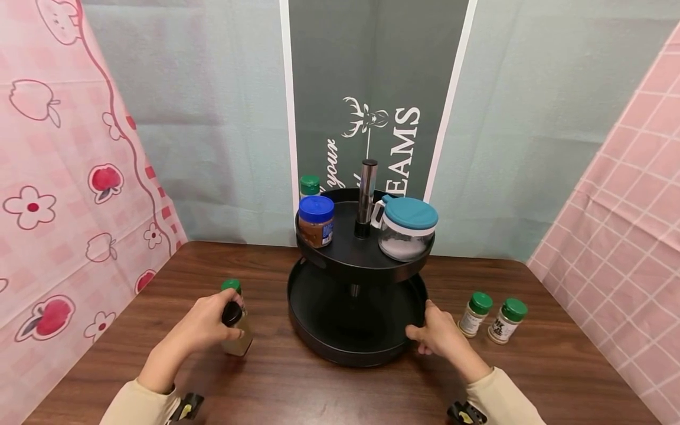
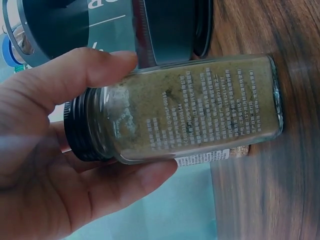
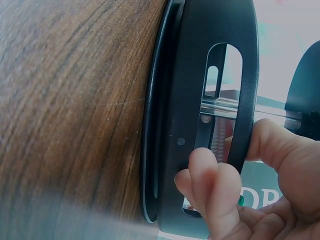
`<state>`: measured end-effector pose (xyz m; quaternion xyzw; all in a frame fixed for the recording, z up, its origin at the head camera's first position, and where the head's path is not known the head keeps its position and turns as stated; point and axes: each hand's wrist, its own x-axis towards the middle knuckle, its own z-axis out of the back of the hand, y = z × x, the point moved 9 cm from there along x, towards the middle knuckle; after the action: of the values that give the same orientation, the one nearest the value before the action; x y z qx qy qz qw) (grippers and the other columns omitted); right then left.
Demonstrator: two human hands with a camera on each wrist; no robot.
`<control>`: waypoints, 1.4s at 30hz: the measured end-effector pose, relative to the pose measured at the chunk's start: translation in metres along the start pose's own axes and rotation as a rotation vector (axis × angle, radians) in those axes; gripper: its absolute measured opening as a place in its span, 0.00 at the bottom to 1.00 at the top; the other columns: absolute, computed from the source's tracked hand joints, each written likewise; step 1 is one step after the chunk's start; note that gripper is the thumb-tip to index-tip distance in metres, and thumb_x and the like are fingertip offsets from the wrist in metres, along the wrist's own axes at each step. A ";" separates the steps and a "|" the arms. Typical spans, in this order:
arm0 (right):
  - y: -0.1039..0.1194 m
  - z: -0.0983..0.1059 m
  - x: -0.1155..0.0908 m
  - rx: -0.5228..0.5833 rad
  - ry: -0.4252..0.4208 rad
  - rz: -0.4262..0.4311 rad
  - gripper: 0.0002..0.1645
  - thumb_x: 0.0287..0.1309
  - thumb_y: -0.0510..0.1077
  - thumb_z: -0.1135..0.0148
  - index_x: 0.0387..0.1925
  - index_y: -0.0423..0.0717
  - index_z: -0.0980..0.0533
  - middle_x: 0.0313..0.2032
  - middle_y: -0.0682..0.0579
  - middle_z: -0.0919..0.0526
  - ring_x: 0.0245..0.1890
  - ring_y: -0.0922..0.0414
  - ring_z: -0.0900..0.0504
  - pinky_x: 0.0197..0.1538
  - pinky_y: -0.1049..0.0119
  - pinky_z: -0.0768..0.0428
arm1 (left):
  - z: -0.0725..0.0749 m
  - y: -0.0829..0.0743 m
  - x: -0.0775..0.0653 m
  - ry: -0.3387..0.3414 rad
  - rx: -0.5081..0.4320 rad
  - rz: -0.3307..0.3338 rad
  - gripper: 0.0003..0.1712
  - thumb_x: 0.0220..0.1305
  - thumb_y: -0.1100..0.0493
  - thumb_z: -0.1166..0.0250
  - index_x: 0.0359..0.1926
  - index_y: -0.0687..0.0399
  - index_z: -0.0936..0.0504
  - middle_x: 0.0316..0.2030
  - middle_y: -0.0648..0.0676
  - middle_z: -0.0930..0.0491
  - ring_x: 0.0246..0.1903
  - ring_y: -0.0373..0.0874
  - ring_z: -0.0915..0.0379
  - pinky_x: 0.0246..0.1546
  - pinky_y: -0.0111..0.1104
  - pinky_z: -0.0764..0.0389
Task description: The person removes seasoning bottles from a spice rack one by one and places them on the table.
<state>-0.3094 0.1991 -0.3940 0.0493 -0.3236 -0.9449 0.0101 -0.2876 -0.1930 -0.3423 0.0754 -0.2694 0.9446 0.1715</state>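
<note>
In the left wrist view, a square glass spice jar [image 2: 200,107] with a black lid and greenish-brown powder lies between thumb and fingers of my left hand [image 1: 204,324]. It appears tilted above the wood, left of the black two-tier rack [image 1: 340,352]. Just behind it, a green-capped spice bottle [image 1: 231,284] is partly covered. At the rack's right side, my right hand [image 1: 440,332] pinches the lower tray's wall by an oval cutout, thumb over the rim [image 3: 248,100] and fingers outside. The lower tray's visible floor is bare.
The upper tier carries a blue-lidded jar [image 1: 316,223], a teal-lidded glass pot [image 1: 408,227] and a green-capped bottle [image 1: 310,185] around the metal post [image 1: 367,192]. Two green-capped bottles, one left [image 1: 474,314] and one right [image 1: 507,320], stand right of my right hand.
</note>
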 end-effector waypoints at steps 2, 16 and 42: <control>0.000 0.000 0.000 0.002 0.001 0.003 0.50 0.46 0.40 0.40 0.62 0.16 0.53 0.08 0.51 0.26 0.10 0.55 0.24 0.17 0.65 0.29 | 0.000 0.000 0.000 0.002 0.001 0.000 0.26 0.33 0.62 0.24 0.36 0.57 0.27 0.25 0.48 0.27 0.26 0.42 0.31 0.27 0.37 0.28; 0.001 -0.002 0.001 -0.013 -0.013 0.032 0.50 0.49 0.43 0.38 0.62 0.16 0.53 0.07 0.52 0.27 0.09 0.55 0.25 0.16 0.66 0.31 | 0.004 -0.012 -0.004 -0.033 0.115 0.019 0.28 0.42 0.54 0.25 0.45 0.59 0.25 0.39 0.56 0.25 0.37 0.51 0.25 0.36 0.46 0.26; 0.005 0.007 -0.003 -0.133 0.025 0.087 0.46 0.55 0.50 0.37 0.60 0.20 0.44 0.15 0.53 0.24 0.16 0.58 0.24 0.28 0.60 0.26 | -0.018 -0.071 0.005 -0.183 0.151 -0.266 0.15 0.51 0.58 0.30 0.41 0.56 0.21 0.36 0.51 0.23 0.34 0.44 0.23 0.33 0.38 0.24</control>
<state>-0.3072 0.1996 -0.3851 0.0462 -0.2617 -0.9623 0.0585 -0.2672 -0.1255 -0.3221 0.2087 -0.1999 0.9203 0.2637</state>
